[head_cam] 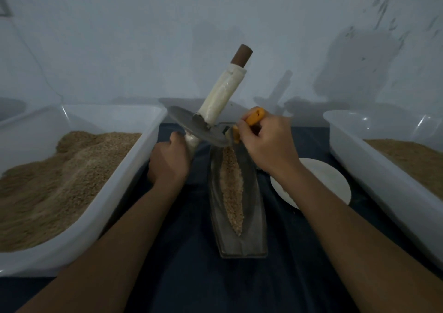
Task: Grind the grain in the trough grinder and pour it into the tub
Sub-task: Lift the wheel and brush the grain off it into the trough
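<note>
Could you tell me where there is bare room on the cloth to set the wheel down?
Bare cloth lies between the left tub and the trough, under the forearm, and nearest the camera. Right of the trough, the plate and right tub crowd it.

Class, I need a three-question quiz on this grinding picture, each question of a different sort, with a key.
1. True or false: the left hand grips the wheel's lower handle.
2. What does the right hand hold? A) plate B) orange-handled tool C) tub
3. Fill in: the grain lies in the ____.

Key: 1 true. 2 B, the tool, held against the wheel's edge. 3 trough.
</note>
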Demonstrator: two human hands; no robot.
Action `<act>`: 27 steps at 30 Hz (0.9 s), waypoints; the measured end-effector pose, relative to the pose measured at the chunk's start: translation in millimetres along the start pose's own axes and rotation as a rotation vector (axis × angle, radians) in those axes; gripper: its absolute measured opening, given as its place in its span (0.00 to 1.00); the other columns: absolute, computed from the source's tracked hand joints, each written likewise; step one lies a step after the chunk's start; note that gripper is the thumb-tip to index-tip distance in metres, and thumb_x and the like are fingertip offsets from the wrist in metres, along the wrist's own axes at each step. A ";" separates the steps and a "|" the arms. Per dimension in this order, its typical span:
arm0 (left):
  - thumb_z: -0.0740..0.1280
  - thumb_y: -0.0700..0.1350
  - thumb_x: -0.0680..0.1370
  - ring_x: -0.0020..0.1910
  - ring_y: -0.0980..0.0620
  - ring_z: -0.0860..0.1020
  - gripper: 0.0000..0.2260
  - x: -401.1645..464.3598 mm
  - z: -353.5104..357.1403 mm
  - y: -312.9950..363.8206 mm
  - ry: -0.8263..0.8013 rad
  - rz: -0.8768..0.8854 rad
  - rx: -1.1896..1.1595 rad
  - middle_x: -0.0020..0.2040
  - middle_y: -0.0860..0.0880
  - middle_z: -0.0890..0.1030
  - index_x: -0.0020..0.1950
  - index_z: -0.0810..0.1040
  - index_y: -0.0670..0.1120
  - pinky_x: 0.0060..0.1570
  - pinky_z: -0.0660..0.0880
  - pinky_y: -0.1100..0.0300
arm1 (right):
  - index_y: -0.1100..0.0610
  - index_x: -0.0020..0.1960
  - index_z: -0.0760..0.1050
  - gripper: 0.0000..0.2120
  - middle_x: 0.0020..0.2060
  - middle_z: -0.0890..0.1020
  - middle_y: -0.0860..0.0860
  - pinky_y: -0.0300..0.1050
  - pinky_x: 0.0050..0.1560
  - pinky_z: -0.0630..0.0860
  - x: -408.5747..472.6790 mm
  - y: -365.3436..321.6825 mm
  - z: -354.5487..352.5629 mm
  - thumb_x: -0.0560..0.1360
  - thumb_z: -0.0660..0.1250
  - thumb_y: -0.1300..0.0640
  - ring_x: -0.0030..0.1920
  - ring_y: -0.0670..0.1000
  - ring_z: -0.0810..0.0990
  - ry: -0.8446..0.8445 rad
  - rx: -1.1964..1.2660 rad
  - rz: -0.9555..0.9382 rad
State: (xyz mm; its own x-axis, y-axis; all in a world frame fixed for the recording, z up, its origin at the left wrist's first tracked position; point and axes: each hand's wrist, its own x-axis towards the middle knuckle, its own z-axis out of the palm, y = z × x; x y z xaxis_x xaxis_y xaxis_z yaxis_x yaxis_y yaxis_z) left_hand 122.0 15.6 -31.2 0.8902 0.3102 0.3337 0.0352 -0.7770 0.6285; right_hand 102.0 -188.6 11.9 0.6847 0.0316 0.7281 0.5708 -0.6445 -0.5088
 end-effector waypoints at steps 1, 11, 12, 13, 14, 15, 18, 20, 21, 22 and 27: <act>0.61 0.44 0.84 0.46 0.40 0.78 0.04 -1.2 -0.5 0.7 0.006 -0.023 -0.017 0.45 0.43 0.76 0.54 0.73 0.44 0.43 0.69 0.55 | 0.65 0.35 0.73 0.19 0.25 0.75 0.56 0.53 0.30 0.71 -0.4 0.3 0.1 0.82 0.65 0.56 0.26 0.52 0.75 -0.020 0.013 0.029; 0.51 0.61 0.74 0.43 0.40 0.82 0.25 -20.6 -9.0 15.0 0.143 -0.362 -0.666 0.41 0.43 0.84 0.41 0.81 0.47 0.51 0.80 0.41 | 0.69 0.32 0.69 0.23 0.27 0.75 0.64 0.55 0.27 0.70 18.2 -19.2 -14.6 0.80 0.63 0.55 0.24 0.57 0.71 -0.082 -0.025 0.106; 0.51 0.61 0.74 0.43 0.40 0.82 0.26 -20.1 -9.5 15.3 0.144 -0.373 -0.684 0.41 0.43 0.84 0.42 0.82 0.47 0.52 0.80 0.40 | 0.67 0.31 0.69 0.24 0.25 0.74 0.61 0.52 0.26 0.70 19.7 -20.3 -15.8 0.80 0.63 0.54 0.23 0.52 0.71 -0.051 -0.038 0.094; 0.51 0.62 0.73 0.43 0.39 0.82 0.26 -19.2 -9.8 15.1 0.145 -0.384 -0.694 0.41 0.43 0.84 0.42 0.83 0.46 0.52 0.80 0.39 | 0.64 0.30 0.69 0.24 0.23 0.74 0.59 0.49 0.26 0.70 21.0 -20.7 -16.4 0.81 0.63 0.52 0.23 0.50 0.72 -0.013 -0.051 0.085; 0.50 0.62 0.72 0.43 0.39 0.82 0.27 -18.8 -10.1 14.8 0.146 -0.393 -0.706 0.41 0.43 0.84 0.42 0.83 0.47 0.52 0.80 0.40 | 0.62 0.29 0.69 0.25 0.23 0.74 0.56 0.45 0.26 0.70 21.9 -20.5 -16.4 0.82 0.63 0.51 0.23 0.49 0.73 0.024 -0.061 0.077; 0.50 0.63 0.72 0.43 0.40 0.82 0.27 -18.5 -10.4 14.7 0.149 -0.400 -0.716 0.41 0.43 0.84 0.42 0.83 0.47 0.52 0.80 0.40 | 0.60 0.29 0.68 0.25 0.22 0.73 0.54 0.41 0.26 0.69 21.6 -20.2 -15.7 0.82 0.63 0.50 0.23 0.49 0.73 0.053 -0.066 0.068; 0.51 0.63 0.73 0.44 0.40 0.82 0.24 -20.3 -11.8 16.4 0.161 -0.421 -0.727 0.42 0.44 0.84 0.42 0.81 0.48 0.53 0.80 0.40 | 0.58 0.29 0.68 0.25 0.21 0.71 0.49 0.34 0.27 0.66 15.0 -17.9 -9.2 0.83 0.64 0.51 0.24 0.46 0.73 0.067 -0.069 0.038; 0.51 0.62 0.73 0.44 0.41 0.81 0.23 -20.8 -11.9 17.3 0.172 -0.416 -0.699 0.42 0.44 0.83 0.41 0.80 0.49 0.51 0.79 0.43 | 0.62 0.34 0.72 0.22 0.25 0.75 0.53 0.42 0.31 0.70 8.7 -14.3 -4.1 0.83 0.63 0.51 0.27 0.48 0.75 0.027 -0.087 0.017; 0.50 0.62 0.74 0.44 0.42 0.81 0.23 -21.2 -12.2 17.5 0.175 -0.408 -0.679 0.41 0.45 0.82 0.41 0.79 0.50 0.50 0.78 0.45 | 0.63 0.36 0.73 0.22 0.26 0.76 0.54 0.46 0.33 0.73 6.4 -12.9 -2.6 0.83 0.63 0.50 0.28 0.49 0.76 0.010 -0.094 0.012; 0.50 0.62 0.74 0.43 0.43 0.80 0.22 -21.3 -11.9 17.6 0.178 -0.399 -0.663 0.41 0.46 0.81 0.40 0.78 0.50 0.48 0.77 0.47 | 0.64 0.36 0.73 0.22 0.26 0.77 0.55 0.48 0.33 0.74 5.3 -11.6 -2.0 0.84 0.62 0.50 0.28 0.50 0.77 -0.007 -0.095 0.015; 0.49 0.63 0.71 0.39 0.44 0.80 0.24 -24.8 -10.1 18.0 0.168 -0.336 -0.622 0.38 0.45 0.82 0.37 0.79 0.49 0.46 0.77 0.48 | 0.57 0.30 0.67 0.24 0.23 0.71 0.50 0.39 0.26 0.66 10.0 -13.9 -3.6 0.83 0.62 0.51 0.22 0.46 0.71 -0.090 -0.105 0.074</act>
State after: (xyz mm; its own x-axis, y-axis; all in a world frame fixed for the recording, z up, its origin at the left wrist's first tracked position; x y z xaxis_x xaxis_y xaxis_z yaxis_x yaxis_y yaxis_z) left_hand 96.0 -0.6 -21.0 0.7932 0.5961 0.1247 -0.0149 -0.1856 0.9825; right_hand 99.2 -182.1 27.9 0.7638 0.0464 0.6438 0.4700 -0.7236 -0.5055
